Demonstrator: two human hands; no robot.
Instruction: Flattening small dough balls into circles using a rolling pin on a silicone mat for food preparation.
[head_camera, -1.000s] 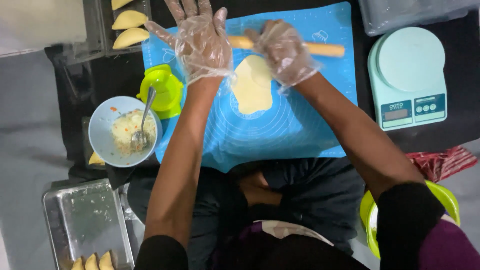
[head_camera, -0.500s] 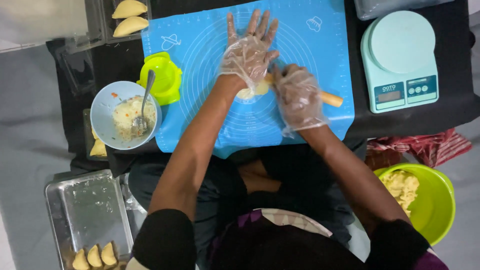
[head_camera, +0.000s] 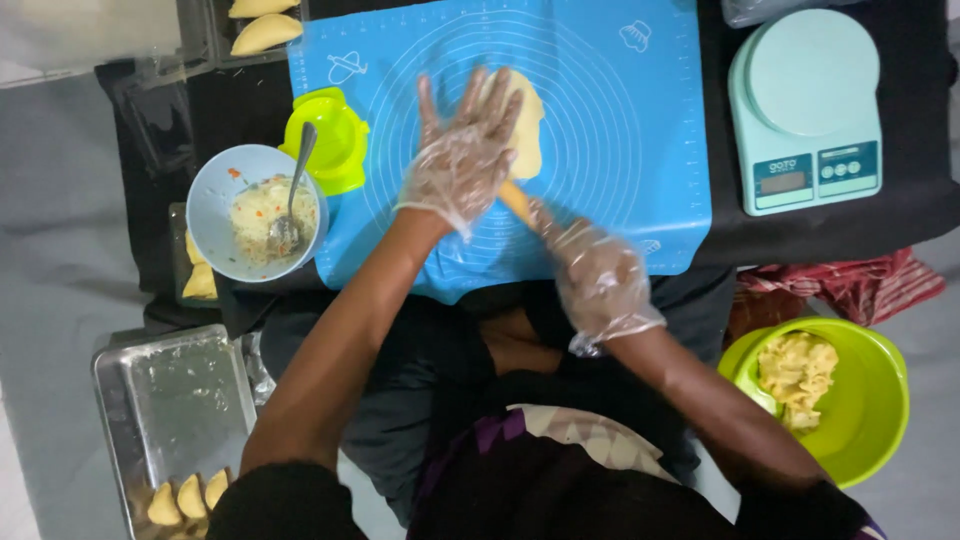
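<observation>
Rolling pin now nearer, angled.

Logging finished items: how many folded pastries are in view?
7: two top left, three in the metal tray at bottom left, two beside the blue bowl; others may be hidden.

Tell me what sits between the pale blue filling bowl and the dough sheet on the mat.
In the head view, the green dumpling press sits between the bowl and the dough sheet, then bare blue mat and the gloved left hand.
</observation>
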